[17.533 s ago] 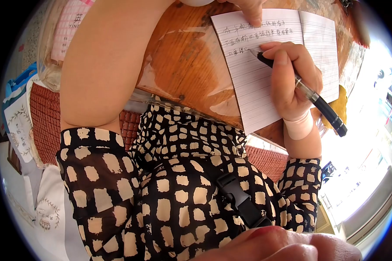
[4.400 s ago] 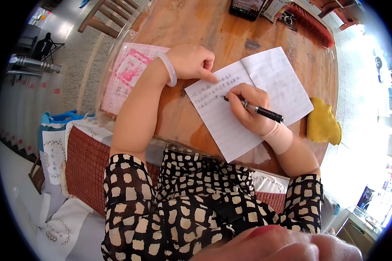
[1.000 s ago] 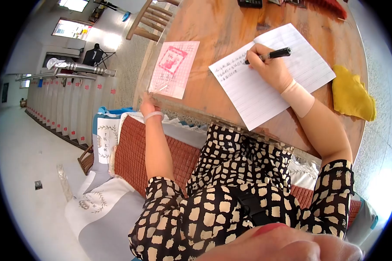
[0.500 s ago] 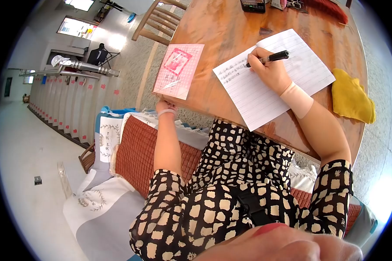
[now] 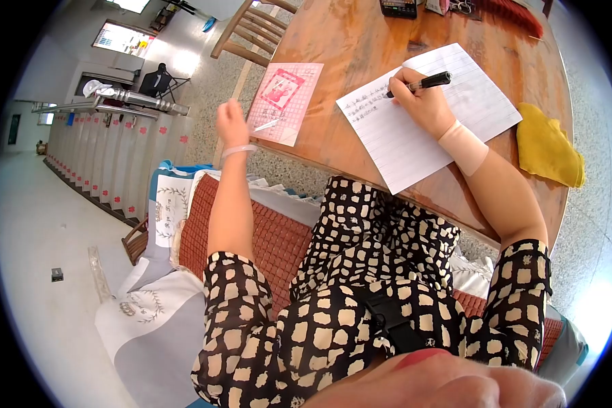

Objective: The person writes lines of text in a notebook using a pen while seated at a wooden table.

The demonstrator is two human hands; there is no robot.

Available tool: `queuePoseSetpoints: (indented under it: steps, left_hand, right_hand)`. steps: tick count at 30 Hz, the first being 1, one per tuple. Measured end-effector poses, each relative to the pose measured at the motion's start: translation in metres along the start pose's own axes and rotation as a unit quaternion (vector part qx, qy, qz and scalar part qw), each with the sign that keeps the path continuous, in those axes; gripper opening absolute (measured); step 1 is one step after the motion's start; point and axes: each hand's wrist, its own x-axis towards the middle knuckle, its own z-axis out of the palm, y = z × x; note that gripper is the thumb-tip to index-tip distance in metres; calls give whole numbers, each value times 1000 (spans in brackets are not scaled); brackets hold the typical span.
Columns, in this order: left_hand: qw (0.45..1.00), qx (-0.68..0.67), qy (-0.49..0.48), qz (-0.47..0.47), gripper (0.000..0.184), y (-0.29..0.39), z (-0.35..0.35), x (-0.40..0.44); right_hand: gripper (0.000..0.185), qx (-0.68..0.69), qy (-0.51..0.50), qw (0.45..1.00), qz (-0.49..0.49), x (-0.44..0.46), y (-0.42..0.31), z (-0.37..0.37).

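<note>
My right hand (image 5: 425, 105) grips a black pen (image 5: 431, 81) and rests on a lined sheet of paper (image 5: 449, 143). Several short rows of handwriting stand at the paper's upper left, beside the pen tip. My left hand (image 5: 232, 126), with a pale bracelet on its wrist, is raised just off the table's left edge. Its fingers are curled into a loose fist, and nothing shows in them. Closest to it on the table lies a pink-and-white printed sheet (image 5: 294, 115) with a white strip across it.
The wooden table (image 5: 333, 139) also bears a mustard-yellow cloth (image 5: 549, 146) at the right. A dark phone (image 5: 398, 7) and a red bristly item (image 5: 513, 15) lie at its far end. A wooden chair (image 5: 257, 32) stands at the far left. Beneath me is a bench with a brown woven mat (image 5: 279, 234).
My left hand has risen from the table's edge and moved left and away from me. The right hand has barely shifted, still holding the pen on the paper. The view has tilted slightly.
</note>
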Motion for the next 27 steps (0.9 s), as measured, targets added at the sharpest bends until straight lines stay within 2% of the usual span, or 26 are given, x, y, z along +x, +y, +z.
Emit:
queuePoseSetpoints:
  steps: [2, 5, 8, 14, 18, 27]
  left_hand:
    - [980, 151, -101, 78, 35, 3, 13, -6]
    - [976, 178, -98, 77, 31, 13, 18, -18]
    - [976, 177, -58, 116, 31, 0, 21, -16]
    - [990, 118, -57, 56, 28, 3, 22, -19]
    - [988, 128, -44, 74, 26, -4, 23, -17]
    - [989, 117, -44, 74, 21, -6, 24, -17]
  right_hand:
    - [20, -15, -22, 1000, 11, 0, -2, -3]
    - [19, -32, -29, 999, 13, 1, -4, -4]
    - [21, -23, -6, 1000, 5, 2, -1, 1]
    - [20, -6, 6, 1000, -18, 3, 4, 1]
    - [18, 13, 4, 1000, 7, 3, 4, 3]
    - [17, -15, -16, 999, -44, -1, 0, 3]
